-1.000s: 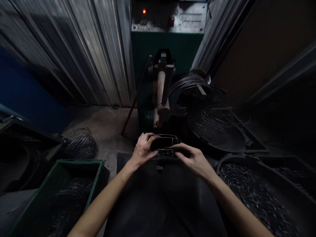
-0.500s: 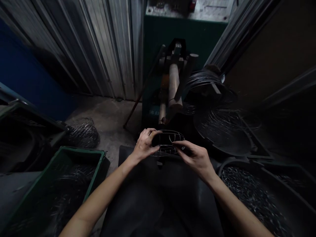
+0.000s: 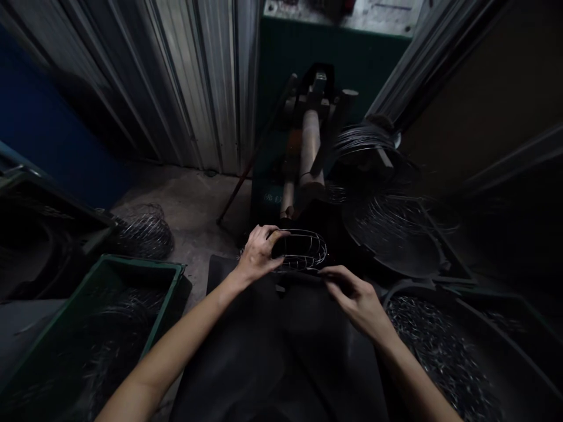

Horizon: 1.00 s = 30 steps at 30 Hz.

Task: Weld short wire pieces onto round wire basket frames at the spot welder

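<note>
My left hand (image 3: 257, 253) is closed round the left end of a small rounded wire cage (image 3: 303, 249), holding it just in front of the green machine (image 3: 308, 146). My right hand (image 3: 354, 293) sits a little below and to the right of the cage, apart from it, with its fingers pinched together on what looks like a short piece of wire. A dark apron or mat (image 3: 281, 346) lies under both forearms.
A green crate (image 3: 109, 328) of wire pieces stands at the lower left, with a loose wire cage (image 3: 143, 231) on the floor behind it. Dark trays of short wires (image 3: 440, 346) lie at the right. Wire coils (image 3: 365, 143) and a round pan (image 3: 396, 234) sit beside the machine.
My right hand has come off the cage and dropped down to the right. My left hand keeps its hold on the cage. The view has tilted slightly downward.
</note>
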Each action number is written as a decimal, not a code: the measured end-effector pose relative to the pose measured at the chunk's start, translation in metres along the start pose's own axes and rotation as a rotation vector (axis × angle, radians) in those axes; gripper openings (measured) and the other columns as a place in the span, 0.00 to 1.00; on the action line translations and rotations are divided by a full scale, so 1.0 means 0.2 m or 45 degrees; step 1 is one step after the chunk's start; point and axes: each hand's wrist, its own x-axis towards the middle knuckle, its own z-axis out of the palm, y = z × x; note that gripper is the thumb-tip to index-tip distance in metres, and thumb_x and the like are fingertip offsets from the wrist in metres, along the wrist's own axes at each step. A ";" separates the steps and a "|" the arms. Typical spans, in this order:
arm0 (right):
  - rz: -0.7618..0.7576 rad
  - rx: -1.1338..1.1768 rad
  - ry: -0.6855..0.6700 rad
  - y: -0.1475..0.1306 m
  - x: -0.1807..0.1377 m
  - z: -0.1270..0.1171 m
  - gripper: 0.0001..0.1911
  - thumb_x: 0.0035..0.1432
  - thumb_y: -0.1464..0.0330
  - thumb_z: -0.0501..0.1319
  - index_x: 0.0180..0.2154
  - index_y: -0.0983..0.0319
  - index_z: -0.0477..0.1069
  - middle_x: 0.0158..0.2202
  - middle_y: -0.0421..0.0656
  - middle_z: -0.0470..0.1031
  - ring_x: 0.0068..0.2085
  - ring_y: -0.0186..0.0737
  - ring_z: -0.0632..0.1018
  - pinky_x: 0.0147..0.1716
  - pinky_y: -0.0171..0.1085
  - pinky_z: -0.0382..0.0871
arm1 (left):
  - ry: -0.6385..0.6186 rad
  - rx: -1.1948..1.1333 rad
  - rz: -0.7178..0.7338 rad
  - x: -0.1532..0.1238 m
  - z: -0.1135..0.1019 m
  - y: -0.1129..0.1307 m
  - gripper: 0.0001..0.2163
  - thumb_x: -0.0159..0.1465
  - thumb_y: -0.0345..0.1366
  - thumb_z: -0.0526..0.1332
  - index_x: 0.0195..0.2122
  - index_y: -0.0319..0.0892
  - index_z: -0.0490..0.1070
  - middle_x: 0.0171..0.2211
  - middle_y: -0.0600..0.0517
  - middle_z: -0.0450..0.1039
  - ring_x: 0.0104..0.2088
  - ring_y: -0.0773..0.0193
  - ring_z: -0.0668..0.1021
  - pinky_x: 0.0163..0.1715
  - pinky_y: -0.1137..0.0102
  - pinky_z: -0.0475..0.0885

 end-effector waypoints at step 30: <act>-1.007 -1.036 0.066 0.03 0.38 0.09 0.15 0.61 0.75 0.56 0.46 0.55 0.74 0.49 0.37 0.76 0.26 0.29 0.75 0.27 0.36 0.61 | 0.112 -0.257 0.037 0.06 0.02 -0.11 0.25 0.50 0.27 0.67 0.50 0.44 0.65 0.45 0.47 0.67 0.48 0.55 0.73 0.49 0.60 0.71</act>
